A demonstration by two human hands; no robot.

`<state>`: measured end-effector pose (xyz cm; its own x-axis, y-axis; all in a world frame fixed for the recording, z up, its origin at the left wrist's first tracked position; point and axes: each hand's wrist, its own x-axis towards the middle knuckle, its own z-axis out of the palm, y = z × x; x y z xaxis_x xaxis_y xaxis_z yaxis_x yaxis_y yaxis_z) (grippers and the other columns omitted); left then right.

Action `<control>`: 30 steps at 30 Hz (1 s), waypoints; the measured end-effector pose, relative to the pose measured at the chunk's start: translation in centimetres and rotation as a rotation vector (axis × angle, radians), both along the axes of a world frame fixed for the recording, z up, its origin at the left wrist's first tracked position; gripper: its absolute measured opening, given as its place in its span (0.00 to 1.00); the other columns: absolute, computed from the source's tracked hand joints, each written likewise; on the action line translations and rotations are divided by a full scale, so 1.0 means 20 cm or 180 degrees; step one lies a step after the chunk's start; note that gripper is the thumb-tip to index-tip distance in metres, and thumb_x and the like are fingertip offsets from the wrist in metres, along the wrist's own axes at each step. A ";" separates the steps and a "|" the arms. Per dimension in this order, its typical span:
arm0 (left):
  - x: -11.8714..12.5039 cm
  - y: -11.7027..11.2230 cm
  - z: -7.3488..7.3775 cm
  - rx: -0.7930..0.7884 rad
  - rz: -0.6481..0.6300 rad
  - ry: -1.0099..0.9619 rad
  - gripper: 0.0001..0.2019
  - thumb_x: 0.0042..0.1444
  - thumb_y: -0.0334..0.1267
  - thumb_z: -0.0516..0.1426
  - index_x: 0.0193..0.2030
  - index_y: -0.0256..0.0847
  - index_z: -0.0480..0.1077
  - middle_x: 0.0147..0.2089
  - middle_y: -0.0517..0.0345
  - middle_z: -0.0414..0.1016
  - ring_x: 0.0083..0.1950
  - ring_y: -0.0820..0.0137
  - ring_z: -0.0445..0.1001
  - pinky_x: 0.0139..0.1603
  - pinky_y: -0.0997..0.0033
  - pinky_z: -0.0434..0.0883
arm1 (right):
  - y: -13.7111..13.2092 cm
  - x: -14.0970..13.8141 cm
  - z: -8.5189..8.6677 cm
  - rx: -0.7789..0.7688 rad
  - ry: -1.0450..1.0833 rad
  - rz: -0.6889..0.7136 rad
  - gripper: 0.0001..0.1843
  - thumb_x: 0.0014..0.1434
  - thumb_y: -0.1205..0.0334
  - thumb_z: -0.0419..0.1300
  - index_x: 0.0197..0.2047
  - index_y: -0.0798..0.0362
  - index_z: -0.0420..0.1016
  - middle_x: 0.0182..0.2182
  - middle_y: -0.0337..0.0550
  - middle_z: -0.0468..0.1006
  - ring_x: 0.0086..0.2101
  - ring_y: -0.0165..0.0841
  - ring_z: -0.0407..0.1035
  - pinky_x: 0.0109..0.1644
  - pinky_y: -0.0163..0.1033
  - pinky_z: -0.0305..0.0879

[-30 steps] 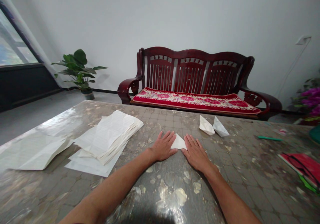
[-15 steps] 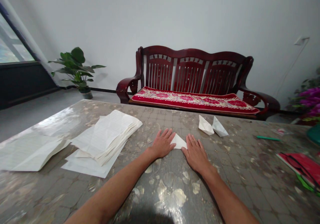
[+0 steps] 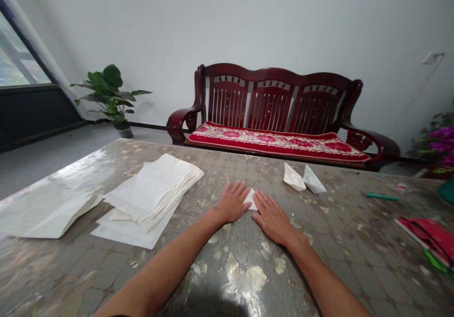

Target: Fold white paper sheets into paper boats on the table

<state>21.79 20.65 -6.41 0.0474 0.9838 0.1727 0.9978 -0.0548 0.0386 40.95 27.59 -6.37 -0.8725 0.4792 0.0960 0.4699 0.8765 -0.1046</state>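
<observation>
The left hand (image 3: 232,203) and right hand (image 3: 273,222) lie palms down on a glossy mottled grey tabletop (image 3: 319,260), their fingers spread apart, not gripping. A small folded white paper piece (image 3: 251,200) sits between them, so far covered by the hands that its shape is hard to make out. Just beyond, toward the right, stand two white folded paper boats (image 3: 292,177). To the left, a thick stack of creased lined paper (image 3: 159,189) lies on loose sheets (image 3: 124,232), beside another folded lined sheet (image 3: 49,213). At the right edge, a red booklet (image 3: 427,236) is cut off. Farther away stand a dark red wooden bench (image 3: 276,95) with a red floral cushion (image 3: 276,142), and a leafy green plant (image 3: 109,95) in a dark pot (image 3: 123,132).
</observation>
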 end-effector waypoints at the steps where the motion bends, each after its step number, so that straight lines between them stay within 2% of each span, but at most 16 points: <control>1: 0.00 0.00 0.00 -0.0003 0.0003 -0.0003 0.28 0.68 0.51 0.45 0.70 0.40 0.56 0.73 0.44 0.54 0.73 0.54 0.52 0.69 0.41 0.54 | 0.00 0.00 0.00 0.0003 -0.0010 -0.0028 0.34 0.69 0.51 0.45 0.72 0.60 0.51 0.71 0.53 0.50 0.70 0.39 0.43 0.72 0.51 0.43; 8: -0.01 -0.01 0.00 -0.0037 0.0098 -0.0037 0.28 0.68 0.50 0.47 0.70 0.42 0.56 0.73 0.44 0.54 0.73 0.53 0.53 0.69 0.42 0.55 | -0.01 -0.01 0.01 0.0029 -0.0054 -0.0210 0.34 0.69 0.50 0.44 0.72 0.60 0.52 0.71 0.51 0.50 0.69 0.38 0.44 0.72 0.50 0.41; 18: -0.07 -0.06 -0.01 0.0106 0.0136 0.0144 0.26 0.67 0.51 0.48 0.70 0.50 0.57 0.72 0.45 0.57 0.72 0.53 0.56 0.68 0.45 0.56 | 0.00 0.00 0.01 0.0043 -0.0044 -0.0226 0.34 0.69 0.50 0.43 0.71 0.60 0.53 0.71 0.51 0.51 0.69 0.39 0.45 0.72 0.51 0.42; 30: -0.09 -0.08 0.01 0.0069 0.0119 0.0185 0.26 0.67 0.50 0.49 0.70 0.49 0.57 0.72 0.44 0.57 0.72 0.52 0.56 0.68 0.44 0.57 | -0.02 -0.01 0.02 0.0055 -0.0079 -0.0245 0.33 0.69 0.50 0.44 0.71 0.60 0.53 0.70 0.52 0.52 0.69 0.39 0.45 0.72 0.51 0.42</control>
<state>20.04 19.10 -6.12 0.0212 0.9812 0.1920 0.9996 -0.0176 -0.0201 40.82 27.23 -6.00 -0.8353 0.5434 0.0837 0.5382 0.8393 -0.0772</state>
